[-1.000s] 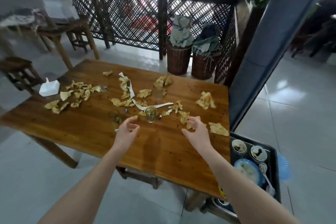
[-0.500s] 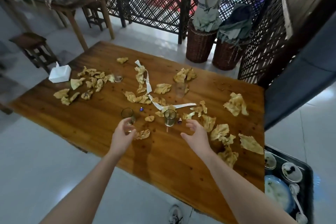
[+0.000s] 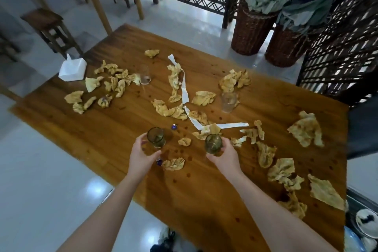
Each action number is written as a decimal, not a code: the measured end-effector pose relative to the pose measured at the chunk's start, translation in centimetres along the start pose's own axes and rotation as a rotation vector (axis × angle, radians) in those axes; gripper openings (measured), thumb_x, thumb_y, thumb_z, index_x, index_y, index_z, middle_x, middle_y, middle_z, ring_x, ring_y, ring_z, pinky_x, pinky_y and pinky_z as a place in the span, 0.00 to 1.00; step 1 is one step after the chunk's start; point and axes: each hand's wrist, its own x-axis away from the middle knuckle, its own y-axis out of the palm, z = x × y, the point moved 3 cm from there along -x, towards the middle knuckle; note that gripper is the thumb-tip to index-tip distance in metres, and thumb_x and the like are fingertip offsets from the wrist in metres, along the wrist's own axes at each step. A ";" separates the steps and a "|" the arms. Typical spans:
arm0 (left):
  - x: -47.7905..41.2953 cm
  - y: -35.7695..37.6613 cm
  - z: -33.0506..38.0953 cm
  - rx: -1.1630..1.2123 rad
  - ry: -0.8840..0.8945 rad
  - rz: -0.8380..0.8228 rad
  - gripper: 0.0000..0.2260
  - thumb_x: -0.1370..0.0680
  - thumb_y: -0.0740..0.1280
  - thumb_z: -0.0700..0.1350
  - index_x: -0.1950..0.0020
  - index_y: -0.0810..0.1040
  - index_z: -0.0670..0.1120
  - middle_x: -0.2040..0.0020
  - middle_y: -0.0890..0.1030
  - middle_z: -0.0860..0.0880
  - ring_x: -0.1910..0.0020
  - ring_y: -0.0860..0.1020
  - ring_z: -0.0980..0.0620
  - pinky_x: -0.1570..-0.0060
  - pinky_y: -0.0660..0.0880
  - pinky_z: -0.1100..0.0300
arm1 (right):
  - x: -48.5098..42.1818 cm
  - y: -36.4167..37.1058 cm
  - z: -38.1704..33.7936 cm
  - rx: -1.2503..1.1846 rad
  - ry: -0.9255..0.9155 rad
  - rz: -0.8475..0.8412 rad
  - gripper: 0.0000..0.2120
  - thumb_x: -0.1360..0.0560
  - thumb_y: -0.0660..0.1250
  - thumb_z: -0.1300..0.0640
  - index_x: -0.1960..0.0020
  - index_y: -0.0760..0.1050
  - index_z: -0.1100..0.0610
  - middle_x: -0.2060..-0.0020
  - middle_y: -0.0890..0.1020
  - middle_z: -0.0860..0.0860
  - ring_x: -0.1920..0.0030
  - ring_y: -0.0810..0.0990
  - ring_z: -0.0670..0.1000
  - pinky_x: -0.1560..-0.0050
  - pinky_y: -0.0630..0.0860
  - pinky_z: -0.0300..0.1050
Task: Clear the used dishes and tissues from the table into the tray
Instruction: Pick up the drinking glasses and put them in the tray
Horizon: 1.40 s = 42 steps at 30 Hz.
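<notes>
On table point(image 3: 102, 135): four glasses point(image 3: 229, 102), two in hands point(image 3: 224, 154).

Near edge of the brown wooden table point(image 3: 114, 141): bare wood between our forearms, open for passage. Ahead of us, two small green-tinted glasses point(image 3: 156, 137), one crumpled yellowish tissue point(image 3: 184, 141) lying between them, another at the near side. Centre: a band of crumpled tissues crossed by a long white paper strip point(image 3: 185, 90), with two clear glasses point(image 3: 229, 102) standing among it; narrow gaps only. Right side: larger tissues point(image 3: 306, 131) strewn towards the dark tray point(image 3: 357, 200) at the corner. Far left: white tissue box point(image 3: 72, 68). Far corner mostly bare.
</notes>
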 end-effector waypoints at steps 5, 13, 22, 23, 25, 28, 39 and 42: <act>-2.8 0.7 -0.6 0.031 0.004 -0.087 0.30 0.31 0.77 0.43 0.32 0.69 0.48 0.35 0.73 0.48 0.35 0.71 0.48 0.36 0.71 0.52 | -1.5 1.0 -1.0 0.044 0.018 0.054 0.31 0.35 0.79 0.54 0.36 0.70 0.51 0.47 0.76 0.44 0.41 0.75 0.48 0.45 0.69 0.37; -7.4 0.2 1.8 0.034 0.114 -0.183 0.26 0.34 0.79 0.47 0.39 0.74 0.49 0.42 0.76 0.52 0.42 0.73 0.54 0.44 0.71 0.61 | -1.3 0.6 -3.0 0.074 0.031 0.202 0.31 0.37 0.80 0.52 0.38 0.72 0.52 0.48 0.72 0.47 0.46 0.72 0.47 0.43 0.71 0.40; -8.5 2.6 8.0 0.063 0.279 -0.379 0.27 0.34 0.79 0.47 0.38 0.75 0.49 0.48 0.75 0.60 0.44 0.73 0.57 0.51 0.68 0.74 | 1.8 -4.0 -3.0 0.001 0.079 0.427 0.32 0.36 0.79 0.50 0.37 0.71 0.55 0.46 0.74 0.48 0.43 0.73 0.49 0.45 0.71 0.41; -8.1 3.2 8.8 0.058 0.294 -0.408 0.28 0.34 0.79 0.47 0.38 0.74 0.48 0.48 0.75 0.60 0.44 0.73 0.57 0.51 0.68 0.75 | 2.4 -4.7 -2.6 -0.016 0.096 0.444 0.33 0.36 0.79 0.50 0.36 0.71 0.55 0.45 0.74 0.48 0.42 0.73 0.49 0.46 0.71 0.41; -7.2 4.7 10.1 0.051 0.327 -0.457 0.27 0.34 0.79 0.48 0.39 0.74 0.49 0.48 0.75 0.59 0.46 0.73 0.57 0.54 0.68 0.76 | 3.8 -6.3 -1.8 -0.033 0.116 0.487 0.32 0.36 0.78 0.49 0.36 0.71 0.55 0.48 0.75 0.47 0.44 0.74 0.49 0.50 0.70 0.39; -5.2 7.0 12.1 0.059 0.352 -0.558 0.26 0.34 0.79 0.47 0.40 0.74 0.50 0.48 0.77 0.57 0.47 0.75 0.57 0.55 0.71 0.75 | 6.1 -8.6 -0.6 -0.047 0.147 0.569 0.30 0.36 0.78 0.49 0.39 0.72 0.55 0.50 0.76 0.47 0.46 0.76 0.49 0.50 0.73 0.41; 4.3 15.3 16.3 -0.071 0.494 -0.789 0.28 0.33 0.78 0.49 0.35 0.74 0.48 0.45 0.78 0.54 0.43 0.75 0.53 0.47 0.73 0.63 | 16.4 -14.6 5.9 -0.137 0.253 0.799 0.30 0.37 0.79 0.51 0.39 0.73 0.55 0.51 0.76 0.45 0.49 0.74 0.45 0.47 0.71 0.38; 7.5 16.8 16.9 -0.098 0.563 -0.817 0.28 0.34 0.79 0.49 0.36 0.75 0.50 0.47 0.77 0.56 0.45 0.74 0.54 0.48 0.70 0.63 | 19.6 -15.9 8.3 -0.157 0.278 0.840 0.25 0.37 0.79 0.52 0.44 0.73 0.53 0.56 0.76 0.44 0.53 0.76 0.46 0.55 0.70 0.33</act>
